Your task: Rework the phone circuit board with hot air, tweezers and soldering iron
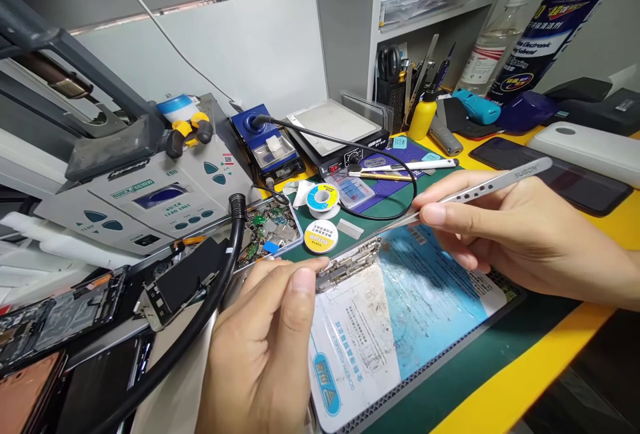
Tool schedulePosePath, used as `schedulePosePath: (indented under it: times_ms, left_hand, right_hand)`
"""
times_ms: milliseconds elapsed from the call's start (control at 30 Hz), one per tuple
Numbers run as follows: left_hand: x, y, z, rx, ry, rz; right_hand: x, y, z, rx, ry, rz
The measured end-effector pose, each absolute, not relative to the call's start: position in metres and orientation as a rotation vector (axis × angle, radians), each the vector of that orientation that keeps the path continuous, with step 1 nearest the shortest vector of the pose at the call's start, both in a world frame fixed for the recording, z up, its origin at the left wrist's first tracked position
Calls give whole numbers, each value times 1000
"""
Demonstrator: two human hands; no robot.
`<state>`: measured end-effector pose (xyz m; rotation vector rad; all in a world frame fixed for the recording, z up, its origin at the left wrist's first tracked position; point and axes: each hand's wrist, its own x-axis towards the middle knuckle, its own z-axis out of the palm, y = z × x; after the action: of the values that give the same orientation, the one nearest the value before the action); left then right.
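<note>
Between thumb and fingers, my left hand (270, 334) grips one end of a small phone circuit board (350, 262), held above a blue and white printed pad (350, 361). My right hand (490, 234) pinches a pair of silver metal tweezers (475, 189), whose row of holes faces up. The tweezer tips point left, close to the far end of the board; whether they touch it I cannot tell. Behind the board lie a round yellow and white tin (321, 237) and a solder wire spool (322, 199).
A grey rework station (155, 194) stands at left, with a thick black hose (200, 327) crossing the front. A tray of scrap boards (270, 231), a blue soldering unit (265, 134) and a heating plate (335, 127) stand behind. Phones (555, 171) lie at right.
</note>
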<state>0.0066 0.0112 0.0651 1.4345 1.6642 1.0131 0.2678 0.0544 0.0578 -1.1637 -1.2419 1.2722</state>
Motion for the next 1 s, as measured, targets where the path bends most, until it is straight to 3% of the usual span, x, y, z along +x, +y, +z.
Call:
schedulePosePath:
  times_ms: [1000]
  left_hand:
    - [2, 18, 63, 1671, 1507, 1073]
  right_hand:
    - [267, 51, 58, -1195, -1223, 1330]
